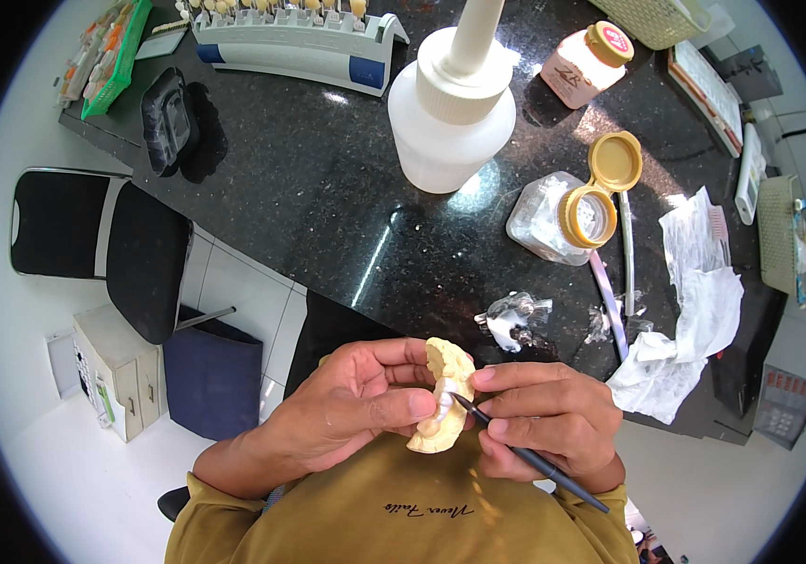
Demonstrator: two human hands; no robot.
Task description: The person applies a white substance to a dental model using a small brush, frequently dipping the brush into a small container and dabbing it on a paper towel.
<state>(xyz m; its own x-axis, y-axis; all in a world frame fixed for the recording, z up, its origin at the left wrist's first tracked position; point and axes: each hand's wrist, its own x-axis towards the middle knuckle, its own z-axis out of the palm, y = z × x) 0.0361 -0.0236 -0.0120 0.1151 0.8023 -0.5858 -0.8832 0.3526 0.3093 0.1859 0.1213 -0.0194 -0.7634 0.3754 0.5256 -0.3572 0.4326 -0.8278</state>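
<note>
My left hand (pixel 351 404) is closed around a pale yellow dental cast (pixel 450 357), with the thumb over its near side. White tooth crowns (pixel 445 397) sit along the cast's curve. In my right hand (pixel 553 414) is a slim black pen-like brush (pixel 546 466), gripped like a pencil. Its pointed tip rests at or very close to the white crowns; contact is too fine to tell. The right index fingertip lies against the cast's edge. Beyond the hands, a crumpled piece of clear plastic (pixel 516 320) carries some white paste.
On the dark speckled counter stand a white pump bottle (pixel 450 122), an open gold-capped jar (pixel 553 221), a closed pink jar (pixel 584 70) and a tooth shade holder (pixel 300 56). Crumpled tissue (pixel 676 367) lies right, beside a lilac stick (pixel 608 305). A black chair (pixel 144 254) stands left.
</note>
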